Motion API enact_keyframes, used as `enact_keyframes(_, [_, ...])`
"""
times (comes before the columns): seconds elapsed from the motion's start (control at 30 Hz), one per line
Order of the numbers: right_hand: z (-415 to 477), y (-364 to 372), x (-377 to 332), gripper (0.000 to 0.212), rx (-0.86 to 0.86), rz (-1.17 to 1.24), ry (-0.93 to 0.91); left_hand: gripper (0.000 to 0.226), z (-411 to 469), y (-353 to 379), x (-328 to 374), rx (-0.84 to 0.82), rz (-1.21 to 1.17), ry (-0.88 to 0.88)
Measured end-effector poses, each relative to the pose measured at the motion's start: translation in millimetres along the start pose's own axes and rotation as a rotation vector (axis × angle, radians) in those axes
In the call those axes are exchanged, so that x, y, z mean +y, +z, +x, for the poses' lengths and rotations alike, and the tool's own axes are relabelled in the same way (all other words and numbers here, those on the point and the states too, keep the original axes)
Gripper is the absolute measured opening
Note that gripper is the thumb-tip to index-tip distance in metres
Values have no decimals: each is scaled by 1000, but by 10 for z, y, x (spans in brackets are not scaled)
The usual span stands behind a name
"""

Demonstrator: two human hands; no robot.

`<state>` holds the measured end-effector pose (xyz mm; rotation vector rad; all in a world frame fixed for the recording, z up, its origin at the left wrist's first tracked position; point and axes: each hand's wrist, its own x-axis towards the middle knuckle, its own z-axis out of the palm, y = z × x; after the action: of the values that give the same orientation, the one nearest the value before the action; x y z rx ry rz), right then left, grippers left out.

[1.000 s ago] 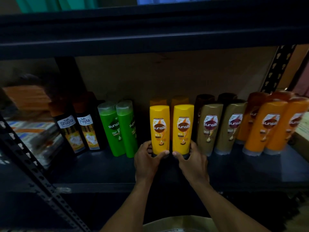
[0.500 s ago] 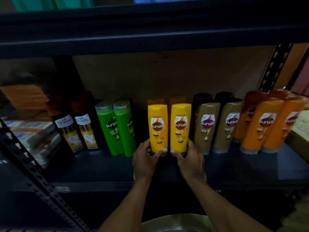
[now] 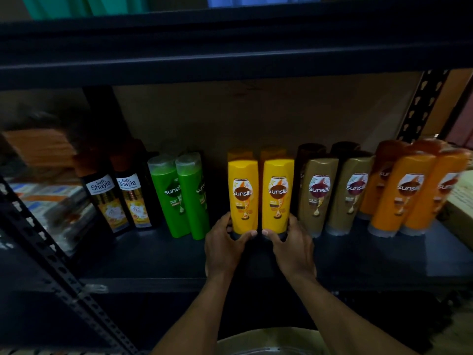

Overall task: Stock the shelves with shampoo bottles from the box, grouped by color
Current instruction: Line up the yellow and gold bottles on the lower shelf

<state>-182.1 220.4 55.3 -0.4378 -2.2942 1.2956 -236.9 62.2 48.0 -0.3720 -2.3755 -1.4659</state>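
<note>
Two yellow Sunsilk bottles stand side by side at the middle of the dark shelf [image 3: 153, 254]. My left hand [image 3: 224, 248] grips the base of the left yellow bottle [image 3: 242, 193], thumb across its front. My right hand [image 3: 291, 248] grips the base of the right yellow bottle [image 3: 277, 193] the same way. More yellow bottles stand behind them, mostly hidden. Left of them are two green bottles [image 3: 179, 196] and black Safi Shayla bottles [image 3: 120, 198]. To the right stand tan-gold bottles [image 3: 330, 193] and orange bottles [image 3: 407, 193].
A black shelf beam [image 3: 230, 55] runs overhead. A perforated upright [image 3: 58, 267] slants across the lower left, another upright [image 3: 422, 103] at the right. Stacked packets [image 3: 43, 201] fill the far left. A cardboard box corner [image 3: 460, 208] sits at the right edge, and a box top [image 3: 268, 342] below.
Both hands have stayed on the bases of the two yellow bottles, which shifted slightly back on the shelf. The view drifted a little.
</note>
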Motion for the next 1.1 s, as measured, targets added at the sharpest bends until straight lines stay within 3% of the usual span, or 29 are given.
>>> enact_keyframes(0.53, [5, 11, 8, 57, 7, -4, 6, 52, 8, 20, -47, 10, 47, 34])
enact_keyframes(1.1, [17, 26, 20, 65, 0, -22, -14, 55, -20, 18, -22, 18, 101, 33])
